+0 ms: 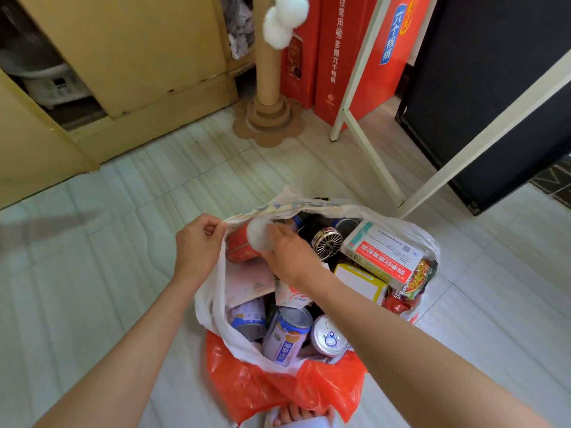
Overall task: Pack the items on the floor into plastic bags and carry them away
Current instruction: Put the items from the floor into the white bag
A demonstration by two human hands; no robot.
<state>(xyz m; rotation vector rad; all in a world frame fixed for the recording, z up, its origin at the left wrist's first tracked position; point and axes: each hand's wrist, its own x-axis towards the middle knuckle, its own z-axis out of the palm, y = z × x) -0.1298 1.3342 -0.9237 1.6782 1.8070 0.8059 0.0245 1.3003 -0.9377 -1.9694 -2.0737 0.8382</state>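
Note:
A white plastic bag [213, 291] stands open on the floor, full of cans, boxes and snack packets. My left hand [197, 245] pinches the bag's left rim and holds it up. My right hand [287, 251] reaches into the bag's mouth with a white fluffy ball [258, 233] at its fingertips, above a red can [239, 245]. A red-and-white medicine box [383, 253] lies on top at the right, next to a yellow box [361, 281] and a small round metal fan [326, 242]. An orange plastic bag [278, 387] lies crumpled under the white bag's near side.
A cardboard cat scratching post [268, 88] with white pompoms [285, 21] stands behind the bag. Red gift cartons [327, 57] lean at the back. A white metal frame [367, 143] and a dark panel [494, 103] are at the right, a yellow cabinet [129, 57] at the left. My toes [296, 413] show below.

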